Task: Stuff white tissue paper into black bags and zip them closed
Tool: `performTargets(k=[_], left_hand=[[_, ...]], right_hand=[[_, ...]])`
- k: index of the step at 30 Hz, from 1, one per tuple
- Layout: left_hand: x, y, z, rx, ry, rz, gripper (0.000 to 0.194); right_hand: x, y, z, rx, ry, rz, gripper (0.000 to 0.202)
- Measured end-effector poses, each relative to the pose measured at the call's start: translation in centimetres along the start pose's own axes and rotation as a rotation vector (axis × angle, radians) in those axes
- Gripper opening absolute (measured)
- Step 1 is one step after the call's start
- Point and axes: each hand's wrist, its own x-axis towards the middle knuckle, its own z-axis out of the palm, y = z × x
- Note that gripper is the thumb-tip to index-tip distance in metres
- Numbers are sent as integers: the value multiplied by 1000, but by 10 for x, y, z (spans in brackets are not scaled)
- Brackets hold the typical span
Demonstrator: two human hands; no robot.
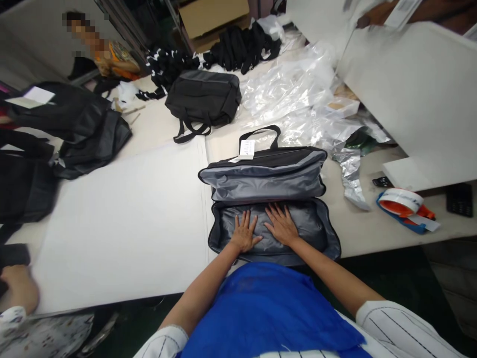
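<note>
A black bag [268,174] lies unzipped in front of me, its grey-lined lid folded back and its lower half spread flat near the table's edge. Inside that lower half, my left hand [244,233] presses flat on the lining with fingers spread. Beside it, my right hand [282,226] also rests palm down on the lining, fingers apart. Neither hand holds anything. A white paper tag [247,148] hangs by the bag's handle strap [261,130], which stands up behind the lid.
A closed black bag [204,97] sits further back, near clear plastic bags [290,84] and black straps [246,44]. Right are a tape dispenser [402,204] and a phone [459,200]. White sheets [130,223] and more bags [74,119] lie left, by a co-worker's hand [18,286].
</note>
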Motion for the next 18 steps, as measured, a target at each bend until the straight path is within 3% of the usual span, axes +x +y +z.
performTargets(k=[7, 10, 15, 18], left_hand=[[12, -8, -3, 20, 76, 36, 92], [2, -13, 0, 36, 71, 36, 83], [-31, -12, 19, 61, 54, -60, 75], [-35, -8, 24, 57, 40, -87, 77]], right_hand=[[5, -2, -7, -56, 11, -10, 61], [-10, 18, -12, -99, 15, 4, 59], [-37, 69, -16, -190, 132, 171, 58], [-40, 78, -12, -208, 172, 171, 57]])
